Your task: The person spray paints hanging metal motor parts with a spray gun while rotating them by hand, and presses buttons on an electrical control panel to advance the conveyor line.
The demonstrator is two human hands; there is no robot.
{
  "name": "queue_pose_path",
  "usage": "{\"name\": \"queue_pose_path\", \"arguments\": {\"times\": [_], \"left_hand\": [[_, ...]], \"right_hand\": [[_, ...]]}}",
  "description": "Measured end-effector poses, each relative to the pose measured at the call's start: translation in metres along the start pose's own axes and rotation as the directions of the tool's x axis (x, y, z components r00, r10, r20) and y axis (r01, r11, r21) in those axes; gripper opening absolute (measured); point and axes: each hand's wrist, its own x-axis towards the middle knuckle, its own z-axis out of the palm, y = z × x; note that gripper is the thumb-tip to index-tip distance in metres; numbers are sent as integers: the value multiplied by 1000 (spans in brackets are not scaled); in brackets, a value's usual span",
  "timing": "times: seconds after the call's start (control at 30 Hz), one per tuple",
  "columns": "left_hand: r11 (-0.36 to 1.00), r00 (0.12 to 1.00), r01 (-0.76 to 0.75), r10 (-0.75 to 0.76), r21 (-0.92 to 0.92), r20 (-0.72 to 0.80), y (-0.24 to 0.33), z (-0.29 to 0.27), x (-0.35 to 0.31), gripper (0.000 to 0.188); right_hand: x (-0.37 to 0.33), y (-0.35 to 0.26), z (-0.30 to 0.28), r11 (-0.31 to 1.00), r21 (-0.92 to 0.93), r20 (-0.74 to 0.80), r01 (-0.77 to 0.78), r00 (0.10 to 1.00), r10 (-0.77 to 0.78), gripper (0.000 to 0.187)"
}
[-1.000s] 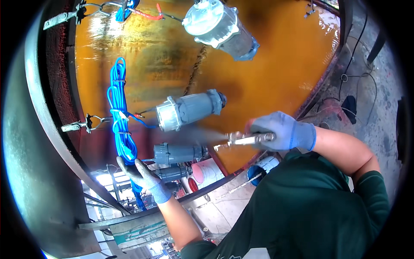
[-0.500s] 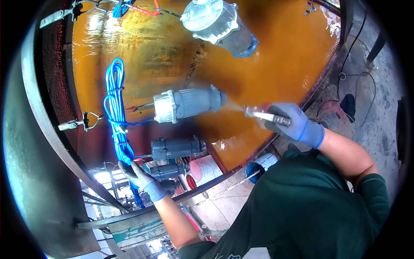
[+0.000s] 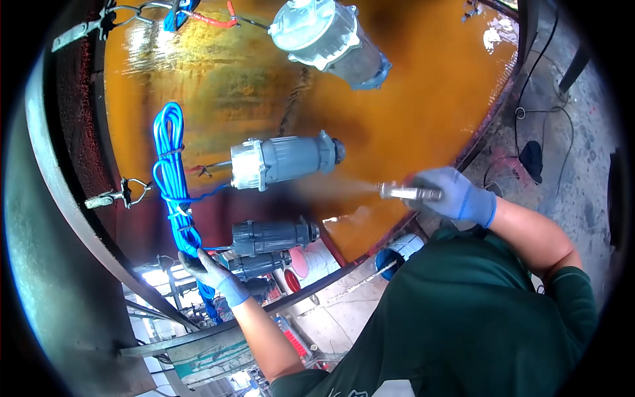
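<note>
My gloved right hand (image 3: 456,193) grips a spray gun (image 3: 413,192), its nozzle pointing left. A pale mist fans out toward the lower side of a ribbed cylindrical motor (image 3: 291,157), grey along the body and silver at its left end. That motor hangs from a wire hook, apart from the gun. My gloved left hand (image 3: 210,272) is closed around the lower end of a tied coil of blue cable (image 3: 173,165), which leads to the same motor. Its fingertips are partly hidden behind the cable.
A mostly silver motor (image 3: 331,43) hangs farther off. Nearer hang dark grey motors (image 3: 271,237). An orange-stained booth wall (image 3: 410,112) stands behind, with a curved metal rail (image 3: 63,178) at left. Buckets (image 3: 316,260) stand below; a black hose (image 3: 519,126) lies on the floor at right.
The spray gun has tipped to nearly level and sits slightly lower, its mist now passing under the motor. The motors and cable have shifted a little in view; my left hand keeps its hold.
</note>
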Motion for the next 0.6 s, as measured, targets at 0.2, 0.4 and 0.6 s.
{"name": "queue_pose_path", "arguments": {"times": [0.2, 0.4, 0.6], "left_hand": [[997, 1000, -25, 24, 77, 11, -27, -1, 16, 63], [998, 999, -35, 35, 49, 2, -11, 8, 36, 59], [806, 885, -441, 463, 395, 42, 24, 29, 64, 49]], "right_hand": [[10, 10, -10, 965, 238, -70, -115, 988, 135, 18], [23, -12, -12, 919, 391, -159, -50, 980, 121, 21], [34, -29, -26, 965, 257, 158, 47, 983, -90, 24]]}}
